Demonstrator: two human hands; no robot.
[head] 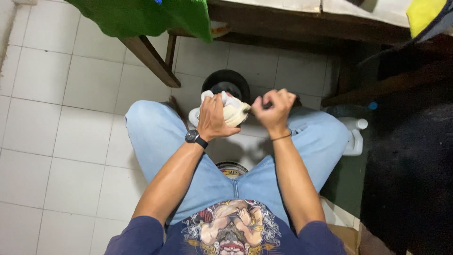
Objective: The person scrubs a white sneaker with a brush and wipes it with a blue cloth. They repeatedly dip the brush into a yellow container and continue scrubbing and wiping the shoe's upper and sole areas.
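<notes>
**A:** Nearest the lens is the printed dark shirt (231,231), then the pale blue jeans (222,184) of a person seated with knees spread. What have the hands got?

**B:** The left hand (213,118) is wrapped firmly round a bundled white cloth (233,111), fingers curled over the top, thumb side toward the body. The cloth bulges out to the right of the fist. The right hand (272,109) is clenched too, closed on something dark and thin; I cannot tell what it is, too little shows between the fingers.

**A:** And where does the cloth sit?

**B:** Held up in the air between the knees, just above a round black object (226,85) on the tiled floor (56,118).

**A:** Which step would you call it?

**B:** My reading is that the cloth is being gripped or wrung while the other fist pulls or steadies its item. The next move would seem to need both grips kept tight and the hands close together.

**A:** Arm pose?

**B:** Both forearms run forward from the body and converge, wrists nearly level. A black watch (194,137) is on the left wrist, a thin band (281,137) on the right. A white plastic jug (354,137) stands beside the right knee, a green cloth (146,16) hangs top left.
</notes>
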